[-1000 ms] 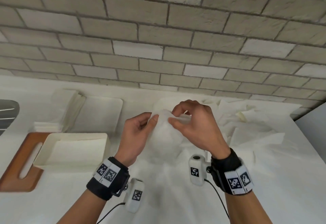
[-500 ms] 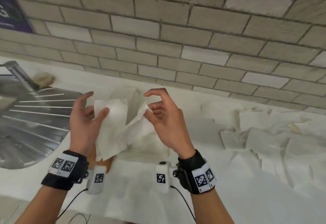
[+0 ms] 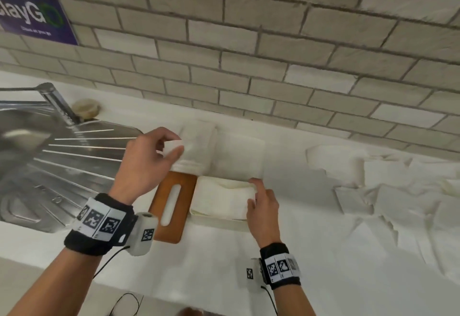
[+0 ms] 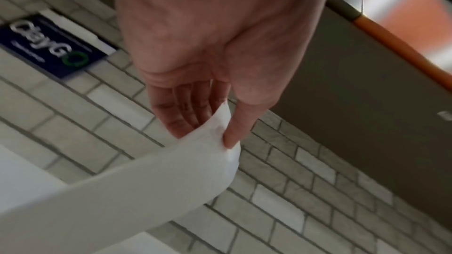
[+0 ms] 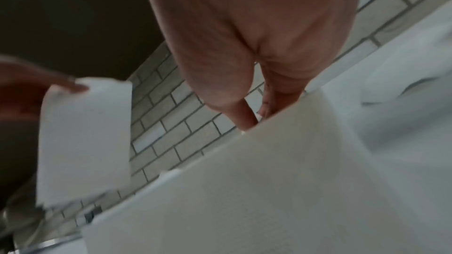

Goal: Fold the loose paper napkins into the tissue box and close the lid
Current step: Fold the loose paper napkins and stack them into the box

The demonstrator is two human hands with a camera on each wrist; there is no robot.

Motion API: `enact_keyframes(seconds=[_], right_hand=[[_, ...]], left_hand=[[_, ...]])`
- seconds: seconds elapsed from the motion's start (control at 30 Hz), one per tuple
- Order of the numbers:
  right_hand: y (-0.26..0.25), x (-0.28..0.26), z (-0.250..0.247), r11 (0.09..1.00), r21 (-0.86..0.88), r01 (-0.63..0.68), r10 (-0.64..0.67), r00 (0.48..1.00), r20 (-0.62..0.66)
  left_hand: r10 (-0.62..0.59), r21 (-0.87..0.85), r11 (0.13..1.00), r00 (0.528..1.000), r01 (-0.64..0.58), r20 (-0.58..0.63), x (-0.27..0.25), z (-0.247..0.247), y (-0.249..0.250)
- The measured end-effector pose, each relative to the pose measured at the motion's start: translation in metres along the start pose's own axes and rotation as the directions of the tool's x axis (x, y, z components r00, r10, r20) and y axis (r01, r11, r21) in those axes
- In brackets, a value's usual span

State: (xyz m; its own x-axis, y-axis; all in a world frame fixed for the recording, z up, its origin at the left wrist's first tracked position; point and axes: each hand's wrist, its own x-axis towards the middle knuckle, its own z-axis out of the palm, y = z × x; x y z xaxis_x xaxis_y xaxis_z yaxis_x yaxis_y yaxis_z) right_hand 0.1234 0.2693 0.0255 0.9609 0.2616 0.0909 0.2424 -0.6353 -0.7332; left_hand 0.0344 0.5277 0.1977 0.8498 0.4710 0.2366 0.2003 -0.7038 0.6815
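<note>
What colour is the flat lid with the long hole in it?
The lid is orange-brown, like wood. The head view shows it best.

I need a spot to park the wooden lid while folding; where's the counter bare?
Bare counter runs along the front edge, between the two wrists, nearer than the wooden lid and the tissue box. The sink drainboard borders it on the left. The right side is crowded with loose napkins; folded stacks fill the strip behind the box.
</note>
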Motion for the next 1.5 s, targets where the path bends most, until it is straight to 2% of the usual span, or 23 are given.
enact_keyframes(seconds=[0.17, 0.27, 0.33, 0.37, 0.4, 0.47, 0.5, 0.57, 0.63, 0.73, 0.77, 0.8, 0.87, 0.9, 0.97, 1.03, 1.1, 1.17, 1.27, 1.3, 1.37, 1.43, 1.5], right_hand=[[0.007, -0.004, 0.003, 0.975, -0.213, -0.067, 0.078, 0.996, 0.044], [0.006, -0.003, -0.006, 0.96, -0.275, -0.047, 0.079, 0.991, 0.107], [-0.002, -0.002, -0.026, 0.996, -0.093, 0.002, -0.002, 1.0, 0.004], [-0.01, 0.0, -0.04, 0.993, 0.12, 0.025, -0.012, 0.994, -0.105], [-0.02, 0.003, -0.053, 0.933, 0.358, 0.04, 0.017, 0.988, -0.155], [-0.037, 0.009, -0.071, 0.713, 0.701, 0.006, 0.007, 1.0, -0.016], [-0.041, 0.013, -0.076, 0.642, 0.765, -0.048, -0.046, 0.994, 0.101], [-0.04, 0.017, -0.081, 0.585, 0.788, -0.193, -0.099, 0.947, 0.305], [-0.033, 0.016, -0.084, 0.543, 0.785, -0.297, -0.107, 0.903, 0.416], [-0.017, 0.009, -0.079, 0.421, 0.813, -0.401, -0.029, 0.891, 0.454], [-0.011, 0.006, -0.075, 0.402, 0.825, -0.398, 0.032, 0.906, 0.422], [-0.007, 0.006, -0.071, 0.447, 0.814, -0.37, 0.114, 0.927, 0.358], [0.002, 0.009, -0.058, 0.693, 0.658, -0.294, 0.259, 0.954, 0.153], [0.006, 0.012, -0.051, 0.806, 0.532, -0.259, 0.277, 0.96, 0.048], [0.013, 0.014, -0.038, 0.923, 0.335, -0.188, 0.213, 0.976, -0.04], [0.017, 0.014, -0.025, 0.98, 0.155, -0.127, 0.128, 0.992, 0.004], [0.016, 0.012, -0.018, 0.997, -0.034, -0.063, 0.064, 0.997, 0.047], [0.013, 0.01, -0.024, 0.997, -0.072, -0.017, 0.018, 1.0, 0.023], [0.025, 0.001, -0.061, 0.999, -0.04, 0.015, -0.021, 0.985, -0.173], [0.037, -0.003, -0.078, 0.998, -0.063, -0.016, 0.003, 0.979, -0.204], [0.078, -0.014, -0.117, 0.973, -0.182, -0.143, 0.113, 0.979, -0.167], [0.132, -0.027, -0.153, 0.884, -0.383, -0.269, 0.272, 0.961, -0.046], [0.184, -0.045, -0.18, 0.783, -0.549, -0.293, 0.41, 0.906, 0.1]], left_hand=[[0.068, -0.288, 0.957, 0.995, -0.045, 0.067, 0.0, 0.023, 0.034], [0.173, -0.343, 0.93, 0.981, -0.132, 0.091, -0.003, 0.032, 0.054], [0.254, -0.379, 0.907, 0.957, -0.184, 0.141, -0.005, 0.036, 0.062], [0.294, -0.407, 0.89, 0.94, -0.204, 0.172, -0.006, 0.038, 0.064], [0.326, -0.432, 0.876, 0.924, -0.216, 0.199, -0.006, 0.041, 0.065], [0.359, -0.461, 0.858, 0.907, -0.228, 0.221, -0.007, 0.046, 0.063], [0.357, -0.469, 0.854, 0.909, -0.225, 0.215, -0.007, 0.049, 0.062], [0.331, -0.485, 0.848, 0.928, -0.214, 0.169, -0.01, 0.054, 0.059], [0.285, -0.481, 0.854, 0.952, -0.2, 0.11, -0.014, 0.058, 0.051], [0.186, -0.433, 0.888, 0.982, -0.157, 0.024, -0.026, 0.064, 0.028], [0.153, -0.391, 0.909, 0.988, -0.142, -0.002, -0.03, 0.068, 0.018], [0.123, -0.333, 0.935, 0.992, -0.12, -0.011, -0.034, 0.075, 0.007], [0.081, -0.193, 0.978, 0.996, -0.075, 0.027, -0.043, 0.096, -0.02], [0.051, -0.129, 0.991, 0.997, -0.043, 0.059, -0.048, 0.108, -0.034], [-0.028, -0.015, 0.999, 0.993, 0.03, 0.111, -0.056, 0.133, -0.055], [-0.071, 0.134, 0.99, 0.986, 0.05, 0.153, -0.063, 0.152, -0.062], [-0.065, 0.271, 0.963, 0.98, 0.012, 0.186, -0.067, 0.161, -0.059], [-0.048, 0.358, 0.933, 0.986, -0.013, 0.159, -0.068, 0.164, -0.055], [0.013, 0.338, 0.941, 0.999, -0.026, 0.04, -0.073, 0.167, -0.041], [0.043, 0.296, 0.954, 0.999, -0.046, 0.017, -0.077, 0.168, -0.033], [0.083, 0.192, 0.978, 0.996, -0.085, 0.019, -0.088, 0.173, -0.012], [0.097, 0.092, 0.991, 0.994, -0.102, 0.054, -0.102, 0.183, 0.01], [0.127, 0.014, 0.992, 0.986, -0.129, 0.112, -0.117, 0.199, 0.033]])
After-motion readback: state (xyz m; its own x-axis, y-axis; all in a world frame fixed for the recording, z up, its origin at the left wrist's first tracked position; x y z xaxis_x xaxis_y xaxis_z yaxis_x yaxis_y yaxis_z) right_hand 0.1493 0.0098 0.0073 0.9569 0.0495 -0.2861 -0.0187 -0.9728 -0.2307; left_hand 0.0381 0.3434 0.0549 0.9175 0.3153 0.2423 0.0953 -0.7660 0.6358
